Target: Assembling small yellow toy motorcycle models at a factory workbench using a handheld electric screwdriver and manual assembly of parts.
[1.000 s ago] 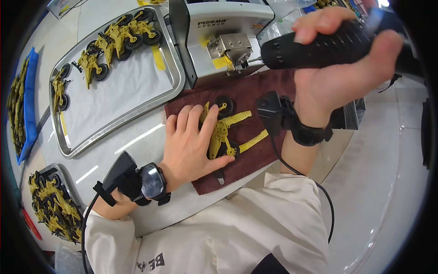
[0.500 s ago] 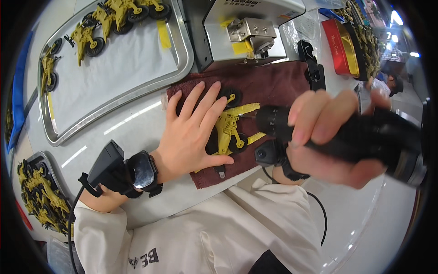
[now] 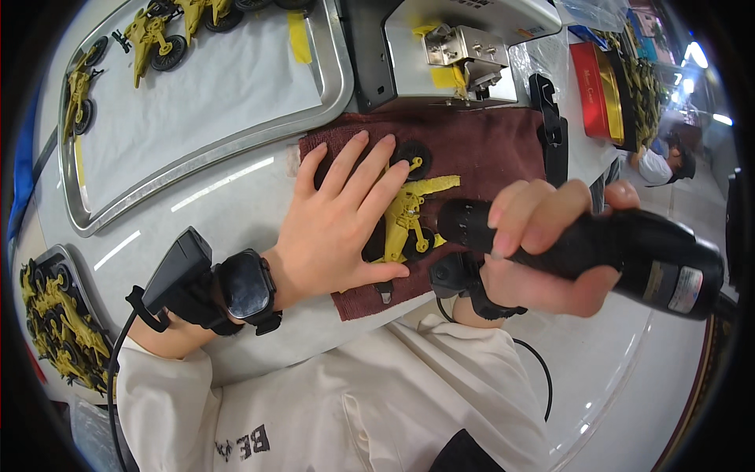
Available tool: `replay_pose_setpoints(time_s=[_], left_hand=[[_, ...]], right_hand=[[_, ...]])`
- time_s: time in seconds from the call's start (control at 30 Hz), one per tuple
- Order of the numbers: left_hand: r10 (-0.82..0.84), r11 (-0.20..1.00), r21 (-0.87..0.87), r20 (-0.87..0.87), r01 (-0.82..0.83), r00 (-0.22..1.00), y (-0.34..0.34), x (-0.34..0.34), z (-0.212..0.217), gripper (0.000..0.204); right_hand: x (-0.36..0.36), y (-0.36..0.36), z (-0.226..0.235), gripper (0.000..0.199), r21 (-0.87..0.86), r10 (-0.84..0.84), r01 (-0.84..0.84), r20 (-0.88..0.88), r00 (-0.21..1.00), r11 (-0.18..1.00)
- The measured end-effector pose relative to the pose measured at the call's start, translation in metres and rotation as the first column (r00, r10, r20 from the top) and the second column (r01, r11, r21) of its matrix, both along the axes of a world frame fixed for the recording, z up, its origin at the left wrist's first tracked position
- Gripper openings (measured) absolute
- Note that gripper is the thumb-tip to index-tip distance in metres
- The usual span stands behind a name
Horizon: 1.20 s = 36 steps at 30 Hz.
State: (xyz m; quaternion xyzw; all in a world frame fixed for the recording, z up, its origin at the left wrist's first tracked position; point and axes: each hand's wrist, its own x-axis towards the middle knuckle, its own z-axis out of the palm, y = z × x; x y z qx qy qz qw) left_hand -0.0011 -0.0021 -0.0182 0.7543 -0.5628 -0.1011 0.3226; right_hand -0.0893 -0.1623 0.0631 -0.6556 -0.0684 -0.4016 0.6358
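The right hand (image 3: 543, 252) gripped a black driver (image 3: 598, 252) whose tip was hidden; it had dropped beside the yellow toy (image 3: 409, 216). The left hand (image 3: 342, 224), flat and open, pinned the toy on the cloth (image 3: 487, 149), half covering it.

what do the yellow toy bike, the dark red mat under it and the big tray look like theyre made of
Yellow toy motorcycle: likely moulded plastic, matte, with black wheels. Dark red mat: towel-like cloth with a fuzzy nap. Tray: probably steel, given its shiny reflective rim.

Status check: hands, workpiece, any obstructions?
Left hand flat on yellow toy motorcycle. Right hand grips black electric screwdriver. Motorcycle on maroon cloth; nothing blocking.
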Motion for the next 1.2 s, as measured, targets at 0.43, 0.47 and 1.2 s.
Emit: replay_pose_setpoints(time_s=[0.43,0.47,1.2], left_hand=[[0.007,1.000,0.016,-0.057,-0.006,0.998,-0.001,0.003,0.001,0.100],[0.009,1.000,0.017,-0.058,-0.008,0.998,-0.002,0.003,0.001,0.100],[0.010,1.000,-0.006,-0.011,-0.010,1.000,0.003,0.002,0.002,0.102]], right_hand=[[-0.007,-0.011,-0.001,0.069,-0.179,0.196,-0.207,-0.078,0.978,0.962],[-0.006,-0.012,-0.002,0.070,-0.238,0.196,-0.212,-0.090,0.977,0.948],[0.086,-0.039,0.054,0.037,-0.135,-0.313,0.300,-0.089,0.946,0.944]])
